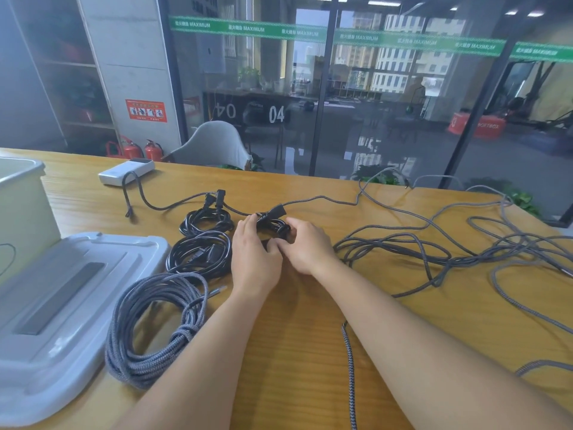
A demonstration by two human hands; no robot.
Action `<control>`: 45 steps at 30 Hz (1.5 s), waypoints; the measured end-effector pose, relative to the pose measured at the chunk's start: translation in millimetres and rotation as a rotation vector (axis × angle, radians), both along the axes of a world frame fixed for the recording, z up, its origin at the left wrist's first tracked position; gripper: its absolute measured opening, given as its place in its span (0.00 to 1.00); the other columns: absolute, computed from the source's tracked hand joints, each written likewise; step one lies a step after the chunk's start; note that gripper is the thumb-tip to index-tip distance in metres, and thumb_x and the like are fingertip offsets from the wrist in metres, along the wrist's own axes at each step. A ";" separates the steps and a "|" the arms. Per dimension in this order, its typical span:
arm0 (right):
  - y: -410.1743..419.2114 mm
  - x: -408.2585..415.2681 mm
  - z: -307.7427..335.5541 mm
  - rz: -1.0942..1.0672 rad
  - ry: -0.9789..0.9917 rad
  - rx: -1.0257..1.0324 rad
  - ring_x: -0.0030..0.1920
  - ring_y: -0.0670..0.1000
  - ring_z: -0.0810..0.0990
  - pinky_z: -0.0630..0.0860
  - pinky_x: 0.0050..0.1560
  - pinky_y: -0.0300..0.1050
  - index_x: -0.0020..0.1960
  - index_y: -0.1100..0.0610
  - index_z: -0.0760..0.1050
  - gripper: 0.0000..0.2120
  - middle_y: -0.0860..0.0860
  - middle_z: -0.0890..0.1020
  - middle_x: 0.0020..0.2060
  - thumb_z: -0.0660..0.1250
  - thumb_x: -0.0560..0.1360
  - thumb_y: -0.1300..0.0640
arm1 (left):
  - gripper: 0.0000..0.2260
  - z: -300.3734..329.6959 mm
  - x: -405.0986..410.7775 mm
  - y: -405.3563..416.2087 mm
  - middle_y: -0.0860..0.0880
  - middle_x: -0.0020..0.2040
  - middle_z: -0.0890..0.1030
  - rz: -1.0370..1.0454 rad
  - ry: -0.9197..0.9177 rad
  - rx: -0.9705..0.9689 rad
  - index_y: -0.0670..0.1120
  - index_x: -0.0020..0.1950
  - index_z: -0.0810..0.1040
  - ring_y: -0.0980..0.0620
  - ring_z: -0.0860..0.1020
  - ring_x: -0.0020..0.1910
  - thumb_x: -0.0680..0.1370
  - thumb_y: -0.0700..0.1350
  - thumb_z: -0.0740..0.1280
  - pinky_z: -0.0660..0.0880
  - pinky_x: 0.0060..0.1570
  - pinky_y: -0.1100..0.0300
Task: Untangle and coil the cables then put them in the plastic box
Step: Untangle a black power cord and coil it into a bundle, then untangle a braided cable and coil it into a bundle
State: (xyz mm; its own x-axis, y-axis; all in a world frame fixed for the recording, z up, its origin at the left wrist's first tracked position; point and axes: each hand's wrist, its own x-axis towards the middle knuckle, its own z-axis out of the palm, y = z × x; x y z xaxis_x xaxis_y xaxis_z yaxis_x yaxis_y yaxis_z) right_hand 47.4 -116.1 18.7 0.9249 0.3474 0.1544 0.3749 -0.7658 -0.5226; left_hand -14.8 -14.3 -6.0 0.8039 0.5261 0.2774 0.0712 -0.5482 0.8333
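A: Forearms enter low; nearest them, left of the left hand [255,252], lies a coiled grey braided cable [155,324] on the yellow wooden desk [310,352].

B: Hand state?

A: Left hand curls its fingers round a small black coiled cable [273,226]. Right hand [307,246] grips the same coil from the other side, thumbs meeting at its near edge.

B: Other coils?

A: Two black coiled power cables [201,240], just left of the left hand. Loose tangled grey braided cables [449,252] spread right of the right hand.

B: Box?

A: Translucent white plastic box [21,209] far left of the left hand, with its white plastic lid [62,305] flat on the desk in front of it, touching the grey coil.
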 end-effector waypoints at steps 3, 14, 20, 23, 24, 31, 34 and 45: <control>-21.9 -3.7 14.9 0.041 -0.011 0.096 0.62 0.54 0.80 0.77 0.61 0.50 0.78 0.47 0.69 0.29 0.49 0.80 0.64 0.72 0.79 0.46 | 0.28 3.0 -2.4 -1.7 0.48 0.82 0.64 -0.006 -0.013 -0.006 0.46 0.82 0.62 0.50 0.56 0.82 0.83 0.44 0.66 0.55 0.79 0.55; -170.8 -34.3 32.8 0.151 -0.007 0.115 0.50 0.40 0.81 0.77 0.52 0.37 0.60 0.41 0.82 0.10 0.39 0.85 0.48 0.72 0.79 0.46 | 0.27 11.6 -21.6 -40.0 0.53 0.74 0.74 -0.302 -0.023 0.159 0.50 0.79 0.69 0.53 0.69 0.75 0.81 0.52 0.71 0.66 0.75 0.54; -185.4 -49.9 1.0 0.238 0.047 0.005 0.51 0.40 0.79 0.76 0.54 0.39 0.66 0.42 0.80 0.23 0.37 0.81 0.50 0.70 0.75 0.34 | 0.32 5.2 -25.3 -55.8 0.53 0.75 0.73 -0.491 0.091 0.333 0.53 0.80 0.68 0.54 0.67 0.76 0.78 0.54 0.74 0.64 0.76 0.56; -185.8 -53.4 2.5 0.376 0.202 0.059 0.55 0.37 0.80 0.75 0.59 0.35 0.67 0.42 0.81 0.18 0.36 0.82 0.53 0.72 0.78 0.42 | 0.30 3.7 -23.6 -53.9 0.54 0.74 0.74 -0.515 0.098 0.357 0.53 0.79 0.69 0.54 0.69 0.75 0.78 0.49 0.74 0.65 0.75 0.57; -186.2 -54.7 4.2 0.405 0.205 0.069 0.58 0.36 0.80 0.74 0.62 0.34 0.67 0.42 0.81 0.16 0.36 0.83 0.55 0.73 0.79 0.46 | 0.30 3.6 -23.1 -53.7 0.54 0.74 0.74 -0.514 0.095 0.356 0.53 0.79 0.69 0.54 0.69 0.74 0.78 0.46 0.74 0.65 0.74 0.59; -200.6 -37.8 10.6 -0.072 -0.301 0.011 0.78 0.46 0.62 0.59 0.80 0.53 0.81 0.42 0.64 0.31 0.41 0.69 0.77 0.70 0.80 0.46 | 0.29 1.9 -16.6 -48.0 0.53 0.73 0.75 -0.426 0.135 0.344 0.54 0.77 0.72 0.51 0.71 0.73 0.77 0.36 0.68 0.68 0.72 0.56; -207.6 -34.4 4.4 -0.056 -0.064 -0.051 0.71 0.46 0.72 0.69 0.68 0.40 0.81 0.40 0.62 0.29 0.41 0.77 0.70 0.67 0.83 0.52 | 0.29 0.6 -13.4 -41.6 0.50 0.72 0.76 -0.387 0.149 0.311 0.53 0.77 0.72 0.48 0.72 0.72 0.78 0.35 0.67 0.70 0.71 0.53; -209.2 -30.9 5.3 0.012 0.111 0.489 0.51 0.40 0.84 0.80 0.55 0.38 0.63 0.47 0.82 0.11 0.45 0.87 0.50 0.65 0.85 0.55 | 0.32 -2.4 -10.1 -32.5 0.52 0.70 0.77 -0.397 0.108 0.175 0.52 0.75 0.73 0.51 0.73 0.71 0.75 0.28 0.67 0.71 0.69 0.60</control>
State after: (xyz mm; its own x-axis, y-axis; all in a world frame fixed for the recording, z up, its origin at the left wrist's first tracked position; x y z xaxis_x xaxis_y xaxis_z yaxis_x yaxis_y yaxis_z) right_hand 16.5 -325.2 24.0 0.9414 0.2696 0.2026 0.3038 -0.4174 -0.8564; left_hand -24.9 -46.9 -8.4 0.9634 0.1230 0.2381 -0.0920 -0.6827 0.7249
